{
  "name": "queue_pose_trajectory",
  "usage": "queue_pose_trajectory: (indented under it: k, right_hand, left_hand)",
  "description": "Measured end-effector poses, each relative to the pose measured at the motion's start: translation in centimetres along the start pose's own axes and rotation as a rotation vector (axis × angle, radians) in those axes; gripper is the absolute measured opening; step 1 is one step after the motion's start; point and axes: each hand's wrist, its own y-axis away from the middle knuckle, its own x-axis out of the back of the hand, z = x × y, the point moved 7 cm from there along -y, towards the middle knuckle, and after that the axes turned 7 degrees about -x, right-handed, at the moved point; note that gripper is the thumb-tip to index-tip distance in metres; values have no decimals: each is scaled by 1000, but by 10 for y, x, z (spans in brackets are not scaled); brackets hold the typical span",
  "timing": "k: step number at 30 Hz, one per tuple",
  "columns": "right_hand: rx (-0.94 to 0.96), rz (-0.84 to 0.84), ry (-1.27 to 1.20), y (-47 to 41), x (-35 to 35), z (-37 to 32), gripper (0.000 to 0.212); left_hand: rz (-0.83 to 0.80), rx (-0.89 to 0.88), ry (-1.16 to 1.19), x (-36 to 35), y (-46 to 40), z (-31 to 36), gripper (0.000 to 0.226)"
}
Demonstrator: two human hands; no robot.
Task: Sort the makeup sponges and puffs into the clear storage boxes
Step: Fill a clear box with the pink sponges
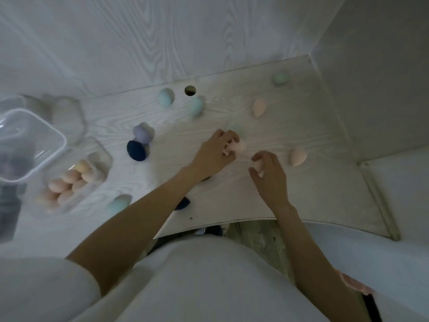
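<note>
- Left hand [214, 154] is curling its fingers round a pale pink sponge [236, 147] at the middle of the white woodgrain desk [301, 194].
- Right hand [269, 175] is pinching a second pink sponge [258, 167], thumb and fingers wrapped round it, just beside the left.
- Step judged: gathering pinks for the clear storage box [76, 180] at left, which is already holding rows of peach and yellow sponges.
- Doing it well: holding lightly since the foam squashes, lifting clear before swinging left, dropping both into the free end of that box, and not nudging the navy sponge [137, 151] or the lilac sponge [143, 133] on the way.
- Loose ones waiting: peach teardrop sponge [259, 108], peach sponge [298, 156], teal sponge [196, 107], light blue sponge [166, 96], mint sponge [280, 77] far back, aqua sponge [119, 203] near the box.
- Shapes: egg and teardrop, matte, soft-looking, likely rolling easily.
- Box walls: hard, clear, glossy plastic; a clear lid or second box [34, 145] is lying above it, blurred.
</note>
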Motion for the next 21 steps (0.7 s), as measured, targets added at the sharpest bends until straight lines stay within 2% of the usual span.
queue_pose_trajectory:
  k: [4, 10, 13, 17, 21]
  right_hand:
    - [147, -108, -125, 13, -40, -66, 23]
    - [492, -366, -65, 45, -144, -186, 19]
    - [500, -409, -175, 59, -177, -228, 21]
    - [432, -421, -258, 69, -217, -270, 37]
    - [505, -377, -227, 65, -246, -311, 35]
  left_hand:
    - [250, 182, 201, 67, 83, -29, 28]
    - [643, 419, 185, 177, 235, -94, 28]
    - [801, 561, 77, 223, 299, -128, 25]
    - [811, 598, -115, 260, 341, -158, 26]
    - [740, 501, -157, 270, 339, -181, 29]
